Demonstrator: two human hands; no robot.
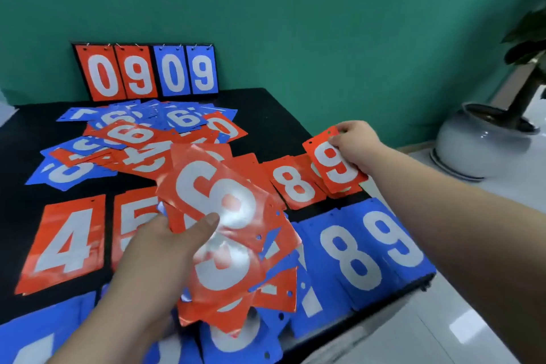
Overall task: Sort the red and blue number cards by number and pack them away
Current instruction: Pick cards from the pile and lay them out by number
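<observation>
Green wall behind, black table [280, 115] in front of me. My left hand [159, 251] grips a fan of red cards [224, 260], thumb pressed on the top one, above the near rows. My right hand [354, 142] pinches a red 9 card [335, 165] by its top end, near the table's right edge, just beside the red 8 stack [292, 183]. Blue 8 stack [351, 260] and blue 9 stack [399, 239] lie nearer me; a loose mixed pile [133, 139] sits farther back.
</observation>
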